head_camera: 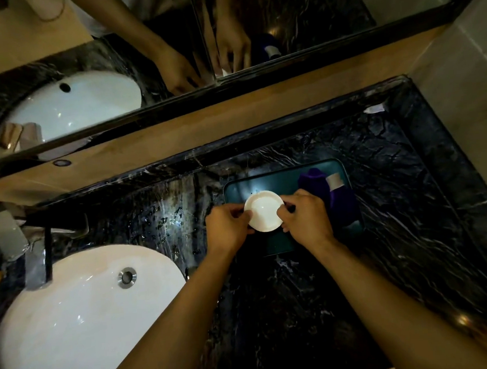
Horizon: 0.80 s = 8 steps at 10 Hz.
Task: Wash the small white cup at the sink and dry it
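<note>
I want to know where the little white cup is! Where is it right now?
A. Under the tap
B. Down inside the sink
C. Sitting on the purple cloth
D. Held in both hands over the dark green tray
D: the left hand and right hand pinch the small white cup by its rim above the dark green tray, apart from the sink.

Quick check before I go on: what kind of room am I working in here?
Most likely a bathroom vanity. A white oval basin is set into a black marble counter, with a faucet beside it and a wall mirror behind. Both hands hold the small white cup over a teal tray.
</note>
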Motion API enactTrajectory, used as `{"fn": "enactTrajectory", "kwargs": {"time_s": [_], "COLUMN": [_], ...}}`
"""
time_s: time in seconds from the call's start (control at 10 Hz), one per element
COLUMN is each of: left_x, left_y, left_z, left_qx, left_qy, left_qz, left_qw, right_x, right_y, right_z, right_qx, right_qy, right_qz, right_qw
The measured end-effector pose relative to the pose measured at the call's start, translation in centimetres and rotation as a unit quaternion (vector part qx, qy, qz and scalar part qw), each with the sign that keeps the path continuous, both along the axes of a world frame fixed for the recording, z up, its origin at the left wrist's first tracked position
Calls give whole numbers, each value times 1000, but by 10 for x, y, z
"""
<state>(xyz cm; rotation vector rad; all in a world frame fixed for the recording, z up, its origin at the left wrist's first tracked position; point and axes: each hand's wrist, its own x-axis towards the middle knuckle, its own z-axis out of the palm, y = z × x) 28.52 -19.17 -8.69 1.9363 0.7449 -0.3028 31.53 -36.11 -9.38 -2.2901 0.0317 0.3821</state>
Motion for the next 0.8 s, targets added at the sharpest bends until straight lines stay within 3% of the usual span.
{"fn": "enactTrajectory", "kwargs": {"time_s": [0.3,0.5,0.8], "left_x": [-7,-30,-120], "left_y": [5,26,128], "left_z": [5,14,30], "left_qx": [74,143,207], "left_qy": [-21,-77,-68], "left_qz": [-45,-82,-164], "left_qw": [996,983,962], "right_x": [-7,-27,-104], "right_y": [4,16,116], "right_z": [-2,18,41], "right_qx": [-17,-89,-190], "right_qy": [11,-10,-85], "right_qz": [-20,-31,141], "right_qw": [1000,995,968]}}
